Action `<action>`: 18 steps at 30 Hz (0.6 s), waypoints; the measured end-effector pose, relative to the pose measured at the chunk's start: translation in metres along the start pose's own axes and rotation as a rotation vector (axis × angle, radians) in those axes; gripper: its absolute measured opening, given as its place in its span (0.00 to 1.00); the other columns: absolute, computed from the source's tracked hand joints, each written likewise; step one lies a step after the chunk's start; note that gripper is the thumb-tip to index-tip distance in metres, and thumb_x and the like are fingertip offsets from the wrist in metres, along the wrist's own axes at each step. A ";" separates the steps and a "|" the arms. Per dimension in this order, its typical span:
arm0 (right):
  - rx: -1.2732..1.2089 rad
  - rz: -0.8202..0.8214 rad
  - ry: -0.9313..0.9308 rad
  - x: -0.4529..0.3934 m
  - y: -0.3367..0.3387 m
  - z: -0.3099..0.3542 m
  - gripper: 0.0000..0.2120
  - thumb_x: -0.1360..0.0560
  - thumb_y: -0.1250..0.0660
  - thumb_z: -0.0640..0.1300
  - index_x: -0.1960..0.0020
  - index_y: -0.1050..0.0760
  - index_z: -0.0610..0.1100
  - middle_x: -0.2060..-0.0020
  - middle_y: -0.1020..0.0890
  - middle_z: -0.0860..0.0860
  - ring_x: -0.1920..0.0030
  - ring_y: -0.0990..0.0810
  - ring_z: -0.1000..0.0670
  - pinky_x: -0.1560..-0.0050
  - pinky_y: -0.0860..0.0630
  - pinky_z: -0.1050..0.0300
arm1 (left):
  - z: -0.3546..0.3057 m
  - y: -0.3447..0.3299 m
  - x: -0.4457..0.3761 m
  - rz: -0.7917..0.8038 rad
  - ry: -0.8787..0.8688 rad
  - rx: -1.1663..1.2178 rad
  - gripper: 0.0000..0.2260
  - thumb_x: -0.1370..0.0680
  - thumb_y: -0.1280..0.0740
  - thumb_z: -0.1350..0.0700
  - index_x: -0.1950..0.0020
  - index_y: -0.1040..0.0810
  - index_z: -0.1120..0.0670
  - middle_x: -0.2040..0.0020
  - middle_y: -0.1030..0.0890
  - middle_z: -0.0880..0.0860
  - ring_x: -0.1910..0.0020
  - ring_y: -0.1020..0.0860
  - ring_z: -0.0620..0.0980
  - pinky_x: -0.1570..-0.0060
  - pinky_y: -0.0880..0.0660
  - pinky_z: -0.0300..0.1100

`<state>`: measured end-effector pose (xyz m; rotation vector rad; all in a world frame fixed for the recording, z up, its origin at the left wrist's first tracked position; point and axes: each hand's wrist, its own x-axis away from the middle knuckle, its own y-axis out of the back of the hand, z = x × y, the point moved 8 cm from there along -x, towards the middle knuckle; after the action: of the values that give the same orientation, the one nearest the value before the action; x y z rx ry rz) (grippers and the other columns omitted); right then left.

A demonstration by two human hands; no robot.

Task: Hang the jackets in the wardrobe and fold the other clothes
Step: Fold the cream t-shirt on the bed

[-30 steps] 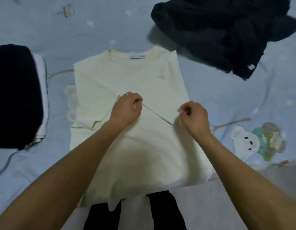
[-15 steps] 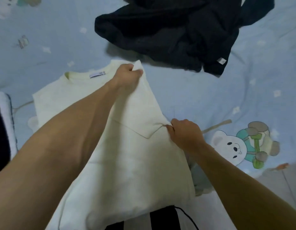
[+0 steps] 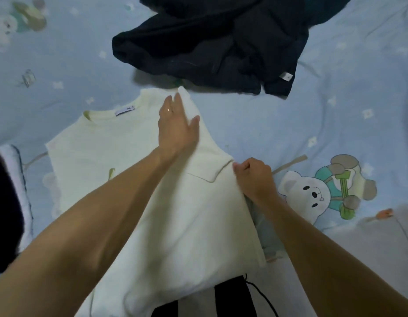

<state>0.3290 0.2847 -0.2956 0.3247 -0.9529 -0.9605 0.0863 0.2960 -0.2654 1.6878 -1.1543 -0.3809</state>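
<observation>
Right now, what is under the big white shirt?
The white shirt lies on the blue bedsheet. Something black sticks out under its bottom edge. The left hand rests flat on top. Whatever else lies beneath is covered.

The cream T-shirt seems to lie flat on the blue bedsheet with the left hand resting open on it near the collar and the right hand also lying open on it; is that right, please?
Not quite. The head view shows the right hand curled, pinching the folded edge of the cream T-shirt. The left hand does rest open near the collar, on the blue bedsheet.
</observation>
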 end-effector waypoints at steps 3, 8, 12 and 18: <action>0.077 0.274 0.036 0.013 -0.019 -0.009 0.19 0.25 0.30 0.54 0.63 0.26 0.39 0.69 0.24 0.48 0.69 0.29 0.53 0.67 0.34 0.57 | -0.018 -0.032 0.049 0.099 -0.189 -0.238 0.32 0.17 0.48 0.42 0.19 0.53 0.56 0.20 0.57 0.62 0.21 0.57 0.63 0.24 0.55 0.58; -0.059 0.074 -0.033 0.025 -0.004 -0.035 0.20 0.25 0.31 0.48 0.71 0.36 0.46 0.75 0.33 0.52 0.72 0.34 0.51 0.70 0.38 0.55 | -0.021 -0.076 0.089 0.171 -0.280 -0.323 0.30 0.17 0.54 0.38 0.19 0.60 0.48 0.20 0.65 0.56 0.21 0.64 0.58 0.24 0.61 0.59; -0.161 0.449 -0.040 0.064 -0.035 -0.053 0.06 0.24 0.30 0.49 0.52 0.18 0.47 0.58 0.17 0.53 0.59 0.19 0.53 0.56 0.25 0.57 | -0.024 -0.086 0.106 0.151 -0.346 -0.392 0.32 0.18 0.54 0.35 0.19 0.62 0.47 0.20 0.66 0.55 0.22 0.65 0.58 0.26 0.64 0.60; -0.289 0.156 -0.086 0.106 -0.012 -0.091 0.10 0.26 0.27 0.49 0.55 0.19 0.41 0.61 0.16 0.50 0.60 0.19 0.50 0.57 0.25 0.56 | -0.035 -0.109 0.171 0.265 -0.618 -0.478 0.33 0.19 0.53 0.36 0.19 0.56 0.49 0.20 0.62 0.58 0.21 0.62 0.60 0.26 0.55 0.65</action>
<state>0.4193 0.1778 -0.2979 -0.0350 -0.8886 -0.9587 0.2511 0.1768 -0.2984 1.0007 -1.5557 -0.9682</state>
